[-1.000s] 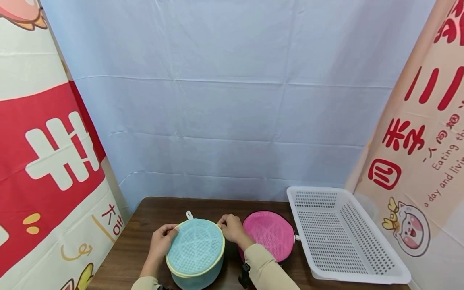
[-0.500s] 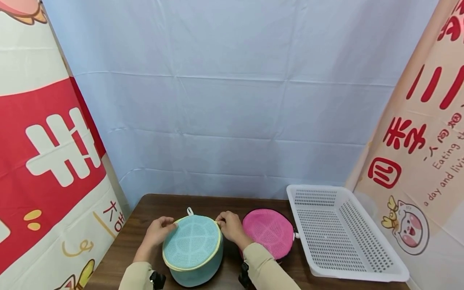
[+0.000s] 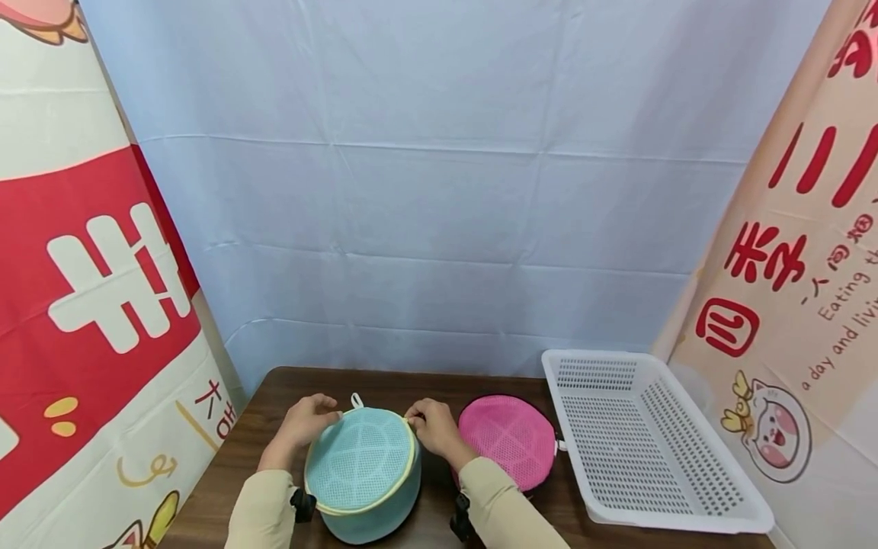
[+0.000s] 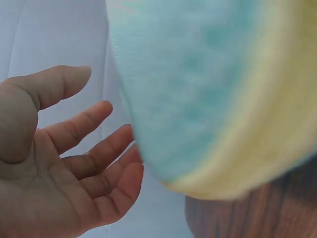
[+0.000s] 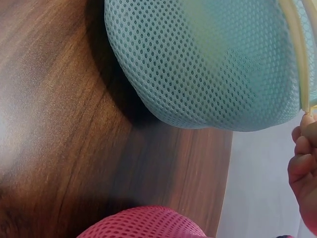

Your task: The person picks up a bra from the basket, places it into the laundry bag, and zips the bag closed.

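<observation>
A round blue mesh laundry bag with yellow trim stands on the table, its top tilted toward me. A white loop sticks up from its far rim. My right hand pinches the yellow edge at the bag's upper right. In the right wrist view, those fingertips meet the yellow trim; whether they hold a zipper pull is too small to tell. My left hand is beside the bag's upper left, thumb and fingers apart. The left wrist view shows this left hand loosely spread, fingertips near the bag's side.
A pink mesh laundry bag lies to the right of my right forearm. Beyond it, a white perforated plastic basket stands on the right of the brown wooden table. A pale blue cloth hangs behind the table.
My left hand has let go of the bag's left rim and moved up and slightly left. The blue bag has shifted a little left. My right hand keeps its pinch on the edge.
</observation>
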Tool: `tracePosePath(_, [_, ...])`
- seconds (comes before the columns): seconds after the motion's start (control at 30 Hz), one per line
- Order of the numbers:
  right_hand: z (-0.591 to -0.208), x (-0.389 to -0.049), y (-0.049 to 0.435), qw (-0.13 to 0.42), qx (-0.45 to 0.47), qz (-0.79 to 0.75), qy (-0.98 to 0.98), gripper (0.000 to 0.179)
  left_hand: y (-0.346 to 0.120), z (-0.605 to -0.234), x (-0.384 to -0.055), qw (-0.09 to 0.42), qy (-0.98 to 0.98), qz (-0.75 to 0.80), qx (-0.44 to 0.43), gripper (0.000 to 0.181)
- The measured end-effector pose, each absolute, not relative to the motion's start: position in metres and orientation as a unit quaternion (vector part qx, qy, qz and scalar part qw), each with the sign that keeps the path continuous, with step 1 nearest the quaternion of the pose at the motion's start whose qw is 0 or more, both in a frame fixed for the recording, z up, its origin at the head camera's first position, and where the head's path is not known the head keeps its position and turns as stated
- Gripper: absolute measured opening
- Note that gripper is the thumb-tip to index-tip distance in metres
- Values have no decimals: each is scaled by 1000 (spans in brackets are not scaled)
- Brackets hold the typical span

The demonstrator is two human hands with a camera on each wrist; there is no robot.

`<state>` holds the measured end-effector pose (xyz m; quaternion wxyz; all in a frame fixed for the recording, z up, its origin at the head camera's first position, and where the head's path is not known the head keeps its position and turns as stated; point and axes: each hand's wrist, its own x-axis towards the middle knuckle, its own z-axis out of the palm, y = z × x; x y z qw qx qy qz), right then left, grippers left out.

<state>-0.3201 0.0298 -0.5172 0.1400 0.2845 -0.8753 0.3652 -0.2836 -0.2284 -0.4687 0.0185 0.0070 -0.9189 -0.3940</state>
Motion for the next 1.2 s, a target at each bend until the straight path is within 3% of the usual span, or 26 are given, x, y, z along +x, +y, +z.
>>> tracePosePath(0.83, [-505,-318,26,106,302,361,-876,10,-187,-462,-307,5,-943,-324,-75,19])
tracePosePath(1.2, [-505,-319,26,111,306,359,-875,11,-180,-463,-308,-101,-937,-313,-119,27])
